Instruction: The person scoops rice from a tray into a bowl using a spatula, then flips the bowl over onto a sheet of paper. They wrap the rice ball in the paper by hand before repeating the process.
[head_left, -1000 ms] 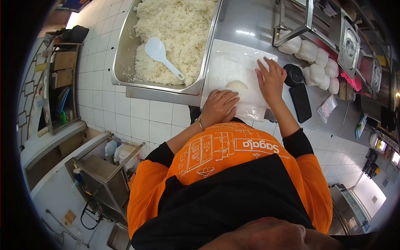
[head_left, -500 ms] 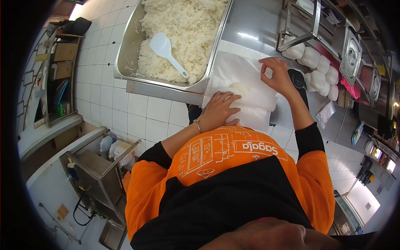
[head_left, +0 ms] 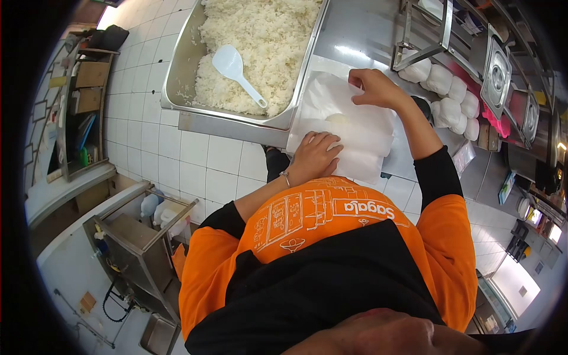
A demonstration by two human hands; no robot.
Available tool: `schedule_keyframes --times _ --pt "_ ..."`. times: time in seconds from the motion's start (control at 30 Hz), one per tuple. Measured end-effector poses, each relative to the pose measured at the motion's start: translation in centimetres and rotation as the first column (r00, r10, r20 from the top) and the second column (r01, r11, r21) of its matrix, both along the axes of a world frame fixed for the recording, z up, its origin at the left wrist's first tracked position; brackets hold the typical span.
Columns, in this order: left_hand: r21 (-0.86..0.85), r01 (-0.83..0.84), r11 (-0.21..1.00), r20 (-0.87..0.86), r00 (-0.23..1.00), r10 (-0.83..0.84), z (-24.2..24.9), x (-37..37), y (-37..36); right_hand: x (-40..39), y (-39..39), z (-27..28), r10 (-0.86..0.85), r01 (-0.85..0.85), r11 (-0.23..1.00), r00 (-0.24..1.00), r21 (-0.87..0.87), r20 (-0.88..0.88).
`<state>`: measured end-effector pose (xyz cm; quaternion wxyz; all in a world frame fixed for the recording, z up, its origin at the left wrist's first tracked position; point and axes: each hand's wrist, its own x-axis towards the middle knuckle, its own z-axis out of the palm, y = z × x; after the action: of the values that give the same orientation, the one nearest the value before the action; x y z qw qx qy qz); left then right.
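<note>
A stack of white, translucent wrapping paper point(head_left: 370, 139) lies on the counter in front of me, its upper sheet folded over. A small pale mound point(head_left: 338, 119) shows at the fold; I cannot make out what it is. My left hand point(head_left: 316, 157) rests on the paper's near left part, fingers stretched out and holding nothing. Above the far right part of the sheet is my right hand point(head_left: 378, 90), fingers bent, with a gap between them and the thumb. Beyond the paper, to the left, a large metal pan point(head_left: 183, 77) holds cooked rice point(head_left: 260, 41), with a white rice paddle point(head_left: 231, 65) lying on it.
Several white wrapped bundles point(head_left: 452, 89) sit at the right side of the steel counter point(head_left: 349, 35), near a metal rack point(head_left: 435, 50). A black round object point(head_left: 421, 109) stands beside my right wrist. To the left, lower down, is a metal stand point(head_left: 136, 236).
My right hand has moved left and slightly forward over the paper, and its thumb and fingers have come apart. The left hand has stayed nearly in place.
</note>
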<state>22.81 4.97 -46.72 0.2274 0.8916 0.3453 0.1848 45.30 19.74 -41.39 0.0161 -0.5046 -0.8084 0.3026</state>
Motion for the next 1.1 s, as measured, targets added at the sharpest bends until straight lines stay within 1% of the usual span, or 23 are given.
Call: schedule_keyframes --times 0.03,0.07,0.17,0.2,0.23,0.27,0.33,0.37,0.43,0.47,0.5,0.57,0.6,0.63,0.67,0.7,0.77,0.83,0.87,0.93,0.97,1.03,1.1 --pt "0.001 -0.003 1.000 0.004 1.000 0.003 0.1 0.0 0.0 -0.2 0.1 0.7 -0.106 0.101 0.981 0.994 -0.164 -0.022" --pt "0.002 -0.006 1.000 0.004 1.000 0.006 0.3 0.1 -0.1 -0.2 0.3 0.7 -0.103 0.098 0.982 0.994 -0.163 -0.021" --pt "-0.017 -0.028 0.999 0.010 1.000 0.029 0.7 0.0 -0.1 0.7 1.0 -0.1 -0.029 0.022 0.956 0.999 -0.294 -0.018" --pt "-0.021 -0.024 0.999 0.005 1.000 0.025 0.5 0.0 -0.1 1.4 1.0 -1.4 0.051 -0.125 0.947 0.968 -0.295 -0.247" --pt "-0.026 -0.021 0.999 0.000 1.000 0.021 0.4 0.0 -0.1 1.3 0.9 -1.5 0.122 -0.268 0.926 0.878 -0.265 -0.462" --pt "-0.028 -0.023 0.999 0.000 1.000 0.023 0.4 0.0 -0.2 1.4 0.6 -1.5 0.123 -0.269 0.925 0.878 -0.266 -0.462" --pt "-0.025 -0.028 0.999 -0.003 1.000 0.028 0.5 0.0 -0.2 1.4 -0.6 -1.1 0.029 -0.132 0.973 0.883 -0.187 -0.468" --pt "-0.026 -0.027 0.999 -0.004 1.000 0.027 0.4 0.0 -0.3 1.3 -0.9 -0.9 0.027 -0.130 0.973 0.883 -0.189 -0.468" --pt "-0.019 -0.040 0.999 -0.011 0.999 0.040 0.0 0.0 -0.5 1.2 -1.6 -0.1 -0.007 -0.041 0.944 0.990 -0.327 -0.144" --pt "-0.019 -0.042 0.999 -0.013 0.999 0.041 -0.1 -0.1 -0.5 0.1 -2.2 2.0 -0.038 0.004 0.916 0.996 -0.401 -0.078" --pt "0.004 -0.040 0.999 -0.016 0.999 0.040 -0.3 -0.1 -0.6 -0.1 -3.4 2.1 -0.035 0.000 0.916 0.996 -0.401 -0.080" --pt "0.024 -0.040 0.999 -0.020 0.999 0.041 -0.8 -0.2 -0.7 -0.4 -5.8 1.5 0.069 -0.085 0.981 0.993 -0.174 -0.096" --pt "0.063 -0.032 0.998 -0.028 0.999 0.033 -1.1 -0.3 -0.8 -0.6 -7.3 1.1 0.069 -0.085 0.981 0.993 -0.177 -0.096" --pt "0.104 -0.021 0.994 -0.036 0.999 0.025 -1.4 -0.3 -0.8 -0.9 -8.8 0.4 0.146 -0.144 0.989 0.987 0.036 -0.066" --pt "0.103 -0.019 0.995 -0.036 0.999 0.022 -1.7 -0.2 -1.0 -1.2 -10.2 -0.2 0.214 -0.203 0.948 0.977 0.245 -0.018" --pt "0.048 -0.029 0.998 -0.053 0.998 0.032 -2.0 -0.2 -1.3 -1.3 -11.4 -0.6 0.211 -0.201 0.950 0.977 0.241 -0.018" --pt "-0.006 -0.038 0.999 -0.068 0.997 0.038 -2.2 0.0 -1.4 -1.5 -13.4 -1.5 0.221 -0.232 0.902 0.973 0.364 0.071" --pt "-0.325 -0.003 0.946 -0.263 0.961 -0.087 -2.2 0.0 -1.2 -1.5 -15.5 -3.4 0.194 -0.203 0.899 0.979 0.387 0.063" --pt "-0.326 -0.001 0.945 -0.263 0.961 -0.090 -2.2 0.1 -1.1 -1.3 -16.2 -4.3 0.150 -0.148 0.891 0.988 0.428 0.030" --pt "0.047 -0.012 0.999 -0.046 0.999 0.014 -1.9 0.1 -0.8 -1.0 -17.2 -5.8 0.081 -0.081 0.893 0.997 0.442 0.020" --pt "0.046 -0.007 0.999 -0.046 0.999 0.009 -1.5 0.1 -0.6 -0.9 -17.6 -6.4 0.076 -0.077 0.894 0.997 0.441 0.020" --pt "0.151 -0.052 0.987 0.025 0.999 0.049 -0.7 -0.1 -0.2 -0.7 -18.0 -7.0 0.074 -0.089 0.919 0.996 0.384 0.053" --pt "0.121 -0.095 0.988 0.051 0.995 0.090 -0.4 -1.0 -1.5 -0.5 -18.1 -6.9 0.078 -0.096 0.920 0.995 0.379 0.063"
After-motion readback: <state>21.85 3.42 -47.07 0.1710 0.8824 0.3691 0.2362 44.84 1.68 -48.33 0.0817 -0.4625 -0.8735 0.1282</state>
